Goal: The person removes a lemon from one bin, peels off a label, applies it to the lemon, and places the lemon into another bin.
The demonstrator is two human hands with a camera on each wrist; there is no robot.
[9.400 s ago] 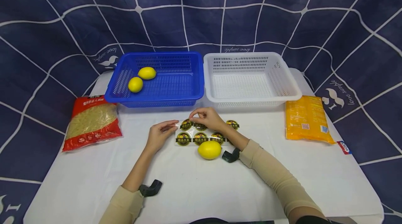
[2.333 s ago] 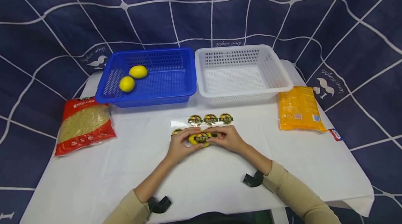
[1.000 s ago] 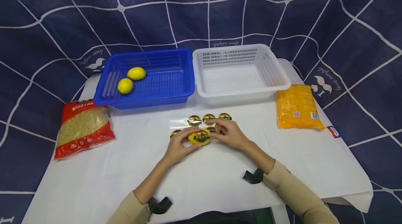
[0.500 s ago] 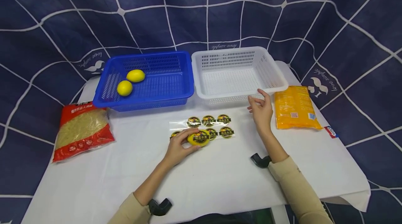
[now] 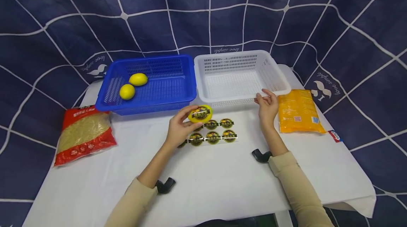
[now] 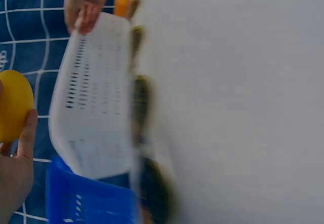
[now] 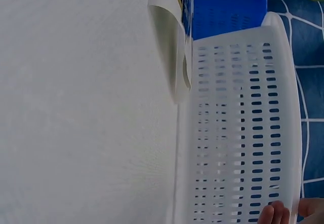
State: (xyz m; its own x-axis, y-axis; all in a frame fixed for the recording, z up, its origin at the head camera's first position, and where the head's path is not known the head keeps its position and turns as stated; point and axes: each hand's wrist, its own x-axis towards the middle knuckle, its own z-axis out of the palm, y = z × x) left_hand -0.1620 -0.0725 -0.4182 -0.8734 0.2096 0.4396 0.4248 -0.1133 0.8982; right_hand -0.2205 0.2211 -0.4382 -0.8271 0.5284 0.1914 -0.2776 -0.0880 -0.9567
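A yellow lemon (image 5: pixel 200 114) with a round black-and-gold sticker (image 5: pixel 201 113) on it is held by my left hand (image 5: pixel 178 128), thumb on the near side and fingers on the far side. It is raised over the sticker sheet (image 5: pixel 213 137), partly hiding it. My right hand (image 5: pixel 268 108) grips the front rim of the white basket (image 5: pixel 236 98) near its right corner. In the right wrist view its fingers (image 7: pixel 276 214) lie against the outer wall. The left wrist view shows the lemon (image 6: pixel 15 106) beyond the table, at the left edge.
Left of the white basket stands a blue basket (image 5: pixel 149 106) with two lemons (image 5: pixel 133 85) in its left part. A red pasta bag (image 5: pixel 86 133) lies at the left, an orange packet (image 5: pixel 300 112) at the right. The tablecloth (image 5: pixel 206 184) is white.
Earlier my right hand worked at the sticker sheet, then on the lemon with my left. It has since moved to the white basket's rim. My left hand has lifted the stickered lemon toward the baskets.
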